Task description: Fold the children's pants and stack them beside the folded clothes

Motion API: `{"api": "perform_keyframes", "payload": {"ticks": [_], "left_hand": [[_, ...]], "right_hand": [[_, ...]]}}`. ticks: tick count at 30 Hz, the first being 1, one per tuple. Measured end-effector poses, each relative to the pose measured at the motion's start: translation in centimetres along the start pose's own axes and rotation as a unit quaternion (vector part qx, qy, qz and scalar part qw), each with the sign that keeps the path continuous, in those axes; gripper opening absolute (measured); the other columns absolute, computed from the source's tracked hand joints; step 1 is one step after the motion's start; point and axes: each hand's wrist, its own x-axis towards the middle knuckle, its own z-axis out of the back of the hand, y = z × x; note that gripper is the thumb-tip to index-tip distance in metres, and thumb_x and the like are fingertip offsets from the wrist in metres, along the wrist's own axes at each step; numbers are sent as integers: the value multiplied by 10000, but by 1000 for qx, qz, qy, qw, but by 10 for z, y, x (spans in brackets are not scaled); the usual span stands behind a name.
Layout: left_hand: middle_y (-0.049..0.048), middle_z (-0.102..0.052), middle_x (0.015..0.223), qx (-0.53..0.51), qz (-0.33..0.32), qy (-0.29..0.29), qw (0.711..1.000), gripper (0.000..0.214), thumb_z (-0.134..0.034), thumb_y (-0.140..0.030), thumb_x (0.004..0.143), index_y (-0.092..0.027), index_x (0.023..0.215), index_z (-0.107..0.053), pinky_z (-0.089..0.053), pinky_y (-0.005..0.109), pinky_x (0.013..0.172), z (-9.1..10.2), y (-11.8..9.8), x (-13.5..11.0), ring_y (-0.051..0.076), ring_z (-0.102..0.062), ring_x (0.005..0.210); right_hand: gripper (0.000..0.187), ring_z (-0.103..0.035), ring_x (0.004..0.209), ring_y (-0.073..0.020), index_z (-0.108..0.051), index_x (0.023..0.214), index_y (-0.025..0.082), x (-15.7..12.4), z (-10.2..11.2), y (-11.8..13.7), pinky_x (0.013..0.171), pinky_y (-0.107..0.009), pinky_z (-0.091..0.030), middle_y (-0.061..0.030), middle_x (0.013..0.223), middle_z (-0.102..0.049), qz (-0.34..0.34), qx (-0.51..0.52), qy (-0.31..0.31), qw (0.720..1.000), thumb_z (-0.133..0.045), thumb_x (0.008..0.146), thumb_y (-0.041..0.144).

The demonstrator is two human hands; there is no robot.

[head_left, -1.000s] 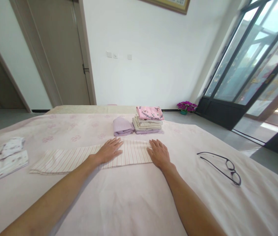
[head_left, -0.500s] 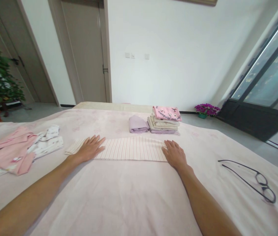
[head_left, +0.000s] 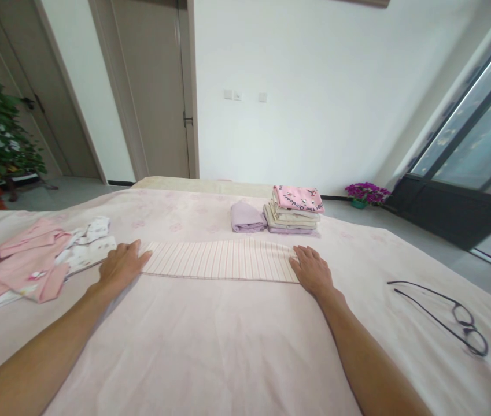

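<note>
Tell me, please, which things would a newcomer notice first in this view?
Probably the striped cloth, lying across the middle of the pale pink cover, with the left hand at one end and the right hand at the other. Behind it, the folded stack stands out, topped by a bright pink piece with dark lettering. To the right, dark-framed glasses lie unfolded on the cover.

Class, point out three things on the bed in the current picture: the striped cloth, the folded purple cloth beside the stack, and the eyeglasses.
Striped cloth (head_left: 221, 260): head view, middle of its flat upper face.
Folded purple cloth (head_left: 247, 218): head view, middle of its visible side.
Eyeglasses (head_left: 468, 325): head view, bridge between the lenses.
</note>
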Motion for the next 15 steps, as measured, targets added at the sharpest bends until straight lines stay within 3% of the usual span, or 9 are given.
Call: {"api": "perform_keyframes", "payload": {"ticks": [3,8,10,13,15], "left_hand": [[204,-534,1355,-36,2,5,999,703,-325,-637,900,-201,1438,-444,-477,492,849,2,0,0,388,-595,1110],[144,-614,1247,-52,-24,-60,997,587,-415,-500,906,-197,1406,-471,-477,411,881,4,11,8,322,-603,1111],[128,-634,1185,-52,-21,-60,997,560,-403,-478,913,-193,1386,-492,-484,396,864,3,17,11,302,-619,1063],[142,-620,1180,-22,-39,-63,997,518,-376,-463,927,-179,1316,-568,-477,417,891,0,24,12,311,-606,1071],[151,-598,1234,8,-67,-117,991,484,-385,-430,932,-180,1288,-597,-451,457,938,0,22,8,335,-574,1109]], "right_hand": [[543,-309,1416,-263,-440,1466,205,1,1,0,1118,-435,-305,-65,1517,-448,-3,0,8,1000,-327,992,445],[540,-312,1415,-258,-442,1462,206,1,3,1,1116,-437,-311,-68,1514,-451,-3,2,10,1000,-320,990,441],[539,-310,1417,-260,-440,1463,211,1,3,1,1115,-439,-312,-68,1515,-449,-4,1,12,1000,-322,989,439],[541,-314,1415,-265,-438,1464,214,1,2,0,1108,-441,-319,-66,1514,-450,-3,2,11,1000,-320,990,445],[538,-324,1407,-270,-442,1458,212,1,1,0,1101,-444,-328,-65,1508,-458,0,5,1,1000,-315,992,448]]}}
